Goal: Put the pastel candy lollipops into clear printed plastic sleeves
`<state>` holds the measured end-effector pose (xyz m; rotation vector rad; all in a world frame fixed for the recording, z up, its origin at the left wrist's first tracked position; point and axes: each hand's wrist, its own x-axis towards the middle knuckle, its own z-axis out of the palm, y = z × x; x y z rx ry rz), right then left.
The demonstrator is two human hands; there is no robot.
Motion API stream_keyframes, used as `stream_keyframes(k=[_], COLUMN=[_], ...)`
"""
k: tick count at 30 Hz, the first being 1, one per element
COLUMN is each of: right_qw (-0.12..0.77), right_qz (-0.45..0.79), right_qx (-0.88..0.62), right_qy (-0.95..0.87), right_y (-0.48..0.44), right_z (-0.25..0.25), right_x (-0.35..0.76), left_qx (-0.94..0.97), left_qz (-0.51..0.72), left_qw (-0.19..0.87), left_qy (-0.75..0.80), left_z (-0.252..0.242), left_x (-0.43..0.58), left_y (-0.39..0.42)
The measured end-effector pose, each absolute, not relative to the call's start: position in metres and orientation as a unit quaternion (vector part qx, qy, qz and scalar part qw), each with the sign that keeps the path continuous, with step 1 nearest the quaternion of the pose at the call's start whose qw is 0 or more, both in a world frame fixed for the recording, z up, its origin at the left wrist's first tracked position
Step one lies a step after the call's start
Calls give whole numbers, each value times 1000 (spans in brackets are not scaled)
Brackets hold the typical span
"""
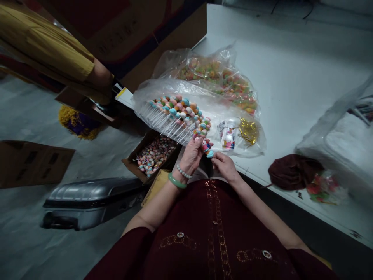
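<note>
My left hand (192, 155), with a green bangle and a bead bracelet at the wrist, is closed round a colourful candy stick (206, 147). My right hand (223, 164) pinches the lower end of the same candy stick. Just beyond the hands, a row of pastel candy sticks with white stems (177, 114) lies on a clear plastic sheet (210, 101). A small packet (229, 139) and a bunch of gold twist ties (248, 131) lie on that sheet to the right.
A clear bag of mixed sweets (221, 79) sits farther back on the white table (291, 66). A cardboard box of wrapped candy sticks (154, 154) stands at the left. A dark red cloth (291, 171), a silver suitcase (90, 202) and another person's yellow sleeve (49, 46) are nearby.
</note>
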<state>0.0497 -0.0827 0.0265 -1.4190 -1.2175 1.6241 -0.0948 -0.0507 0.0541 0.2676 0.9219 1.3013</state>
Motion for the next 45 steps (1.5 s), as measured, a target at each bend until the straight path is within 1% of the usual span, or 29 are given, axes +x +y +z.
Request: stream_keyframes(k=[1, 3, 5, 7, 11, 16, 19, 24, 29, 31, 36, 42, 45], right_qw=[324, 352, 396, 419, 427, 442, 435, 373, 402, 406, 381, 330, 338], right_qz=[604, 593, 614, 655, 703, 715, 712, 727, 717, 717, 737, 824, 798], right_qx=[-549, -546, -521, -500, -497, -482, -488, -496, -483, -481, -458, -406, -434], right_qy=[-479, -476, -441, -381, -277, -248, -256, -295, -303, -300, -320, -219, -246], right_y=[-83, -84, -84, -84, -81, -78, -77, -74, -73, -74, -75, -70, -72], right_z=[26, 26, 29, 33, 39, 37, 34, 36, 41, 41, 40, 37, 37], right_x=[49, 46, 40, 34, 24, 28, 35, 36, 28, 29, 38, 38, 34], left_qx=[122, 130, 147, 165, 164, 150, 165, 134, 108, 93, 79, 97, 86], left_qz=[586, 591, 589, 588, 596, 555, 515, 552, 590, 583, 562, 539, 533], left_qw=[688, 684, 682, 679, 680, 711, 753, 736, 699, 705, 734, 752, 754], left_qy=[410, 406, 407, 408, 394, 404, 374, 368, 390, 393, 374, 367, 373], left_z=[55, 56, 56, 53, 44, 40, 47, 58, 54, 52, 51, 56, 55], left_x=[-93, -88, -81, -75, -64, -66, -84, -102, -79, -74, -81, -81, -76], left_y=[-51, -51, -53, -56, -67, -74, -65, -46, -50, -53, -53, -57, -58])
